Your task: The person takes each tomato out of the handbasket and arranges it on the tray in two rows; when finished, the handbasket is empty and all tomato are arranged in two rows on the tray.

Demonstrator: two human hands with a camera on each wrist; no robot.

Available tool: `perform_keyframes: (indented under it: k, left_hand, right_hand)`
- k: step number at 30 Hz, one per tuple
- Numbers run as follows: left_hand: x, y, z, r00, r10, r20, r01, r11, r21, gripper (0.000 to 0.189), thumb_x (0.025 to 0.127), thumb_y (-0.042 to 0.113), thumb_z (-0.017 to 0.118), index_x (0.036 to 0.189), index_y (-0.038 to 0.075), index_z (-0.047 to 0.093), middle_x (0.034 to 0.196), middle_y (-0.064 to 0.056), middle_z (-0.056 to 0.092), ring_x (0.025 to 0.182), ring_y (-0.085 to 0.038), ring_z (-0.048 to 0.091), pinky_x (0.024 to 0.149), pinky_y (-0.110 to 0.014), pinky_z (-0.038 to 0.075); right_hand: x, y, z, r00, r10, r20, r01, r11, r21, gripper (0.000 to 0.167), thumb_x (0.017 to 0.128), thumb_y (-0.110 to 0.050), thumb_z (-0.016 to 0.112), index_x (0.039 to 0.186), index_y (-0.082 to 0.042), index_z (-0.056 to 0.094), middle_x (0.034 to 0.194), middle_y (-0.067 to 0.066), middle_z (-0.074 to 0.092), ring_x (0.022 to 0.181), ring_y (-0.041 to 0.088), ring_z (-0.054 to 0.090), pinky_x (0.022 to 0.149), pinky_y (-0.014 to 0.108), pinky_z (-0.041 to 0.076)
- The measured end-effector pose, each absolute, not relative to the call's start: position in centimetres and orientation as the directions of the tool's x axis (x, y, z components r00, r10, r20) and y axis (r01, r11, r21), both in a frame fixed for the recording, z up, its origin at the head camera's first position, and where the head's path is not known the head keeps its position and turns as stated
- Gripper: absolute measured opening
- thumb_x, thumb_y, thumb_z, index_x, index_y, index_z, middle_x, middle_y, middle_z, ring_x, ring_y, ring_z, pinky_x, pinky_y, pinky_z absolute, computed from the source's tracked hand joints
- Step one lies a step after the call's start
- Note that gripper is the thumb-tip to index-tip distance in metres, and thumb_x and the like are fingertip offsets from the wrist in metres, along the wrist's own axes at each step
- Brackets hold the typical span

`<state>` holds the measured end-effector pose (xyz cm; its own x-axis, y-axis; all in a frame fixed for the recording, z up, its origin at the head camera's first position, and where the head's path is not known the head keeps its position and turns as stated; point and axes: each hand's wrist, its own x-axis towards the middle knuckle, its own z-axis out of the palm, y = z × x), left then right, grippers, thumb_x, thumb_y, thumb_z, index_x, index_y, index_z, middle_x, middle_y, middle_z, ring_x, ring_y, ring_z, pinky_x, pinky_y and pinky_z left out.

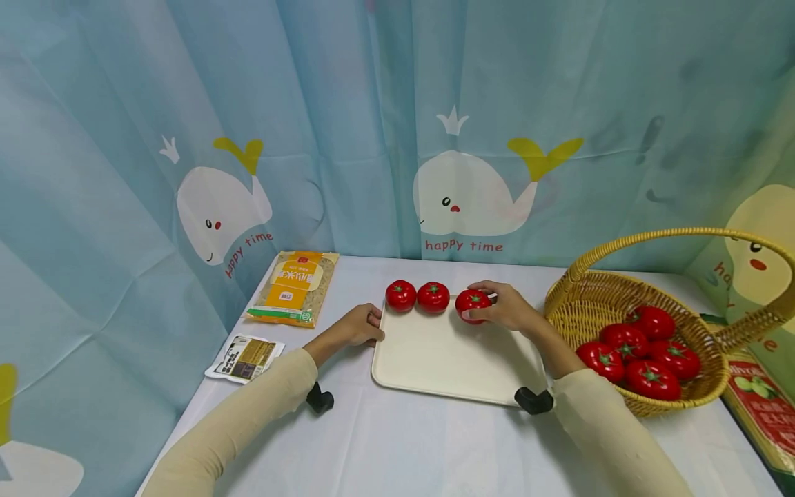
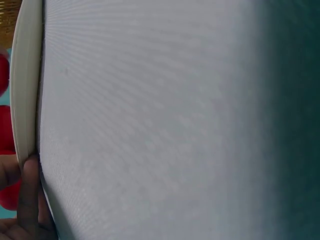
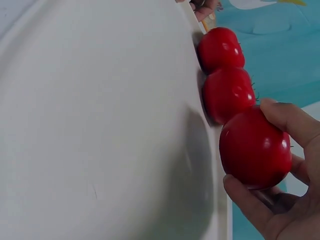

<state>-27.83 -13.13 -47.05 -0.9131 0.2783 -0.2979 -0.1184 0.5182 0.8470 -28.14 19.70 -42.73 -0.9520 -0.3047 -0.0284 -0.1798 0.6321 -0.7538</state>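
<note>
A cream rectangular tray [image 1: 453, 359] lies on the white-covered table. Two red tomatoes, one in its far left corner [image 1: 400, 295] and one beside it [image 1: 433, 297], sit along the far edge. My right hand [image 1: 506, 307] grips a third tomato [image 1: 473, 306] over that edge, to the right of the other two; the right wrist view shows fingers and thumb around this tomato [image 3: 255, 148]. With my left hand [image 1: 361, 325] I pinch the tray's left rim near the far corner; in the left wrist view its fingers [image 2: 29, 192] are at the rim [image 2: 26, 90].
A wicker basket [image 1: 586, 314] with a tall handle stands at the right, holding several tomatoes [image 1: 652, 379]. Under its right side lies a red-and-yellow package [image 1: 760, 400]. At the left are a yellow grain bag [image 1: 293, 288] and a small white packet [image 1: 245, 358]. A whale-print curtain [image 1: 348, 138] hangs behind.
</note>
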Motion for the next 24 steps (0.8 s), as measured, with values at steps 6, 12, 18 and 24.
perform_keyframes:
  k: [6, 12, 18, 24]
  left_hand:
    - [-27.8, -13.1, -47.0, -0.913, 0.273, -0.302, -0.125, 0.518, 0.846, 0.040, 0.083, -0.005, 0.071, 0.119, -0.004, 0.055, 0.092, -0.008, 0.058, 0.076, -0.016, 0.059, 0.066, -0.027, 0.063]
    - [-27.8, -13.1, -46.9, -0.913, 0.272, -0.303, -0.125, 0.521, 0.844, 0.039, 0.083, -0.005, 0.071, 0.119, -0.004, 0.055, 0.091, -0.007, 0.057, 0.076, -0.015, 0.059, 0.066, -0.027, 0.062]
    - [-27.8, -13.1, -46.9, -0.914, 0.270, -0.303, -0.126, 0.521, 0.844, 0.039, 0.083, -0.005, 0.071, 0.119, -0.003, 0.055, 0.092, -0.008, 0.057, 0.076, -0.016, 0.059, 0.066, -0.027, 0.062]
    - [-27.9, -13.1, -47.1, -0.912, 0.277, -0.302, -0.121, 0.522, 0.844, 0.039, 0.084, -0.004, 0.071, 0.119, -0.003, 0.055, 0.093, -0.009, 0.058, 0.077, -0.016, 0.060, 0.067, -0.028, 0.063]
  right_hand:
    - [-28.7, 19.7, -43.2, -0.954, -0.297, -0.042, -0.166, 0.641, -0.749, 0.060, 0.085, -0.021, 0.079, 0.136, 0.002, 0.056, 0.132, 0.028, 0.056, 0.109, 0.037, 0.060, 0.082, 0.032, 0.059]
    - [-29.0, 19.7, -43.4, -0.958, -0.283, -0.048, -0.157, 0.657, -0.737, 0.061, 0.085, -0.023, 0.079, 0.136, 0.001, 0.056, 0.132, 0.027, 0.056, 0.112, 0.039, 0.058, 0.086, 0.037, 0.059]
    - [-29.1, 19.6, -43.6, -0.961, -0.275, -0.016, -0.180, 0.670, -0.720, 0.060, 0.083, -0.023, 0.079, 0.134, 0.002, 0.057, 0.128, 0.027, 0.058, 0.112, 0.041, 0.057, 0.088, 0.041, 0.059]
    - [-29.3, 19.3, -43.9, -0.963, -0.268, -0.018, -0.173, 0.669, -0.723, 0.061, 0.084, -0.022, 0.080, 0.133, 0.004, 0.055, 0.128, 0.027, 0.058, 0.115, 0.041, 0.058, 0.093, 0.047, 0.058]
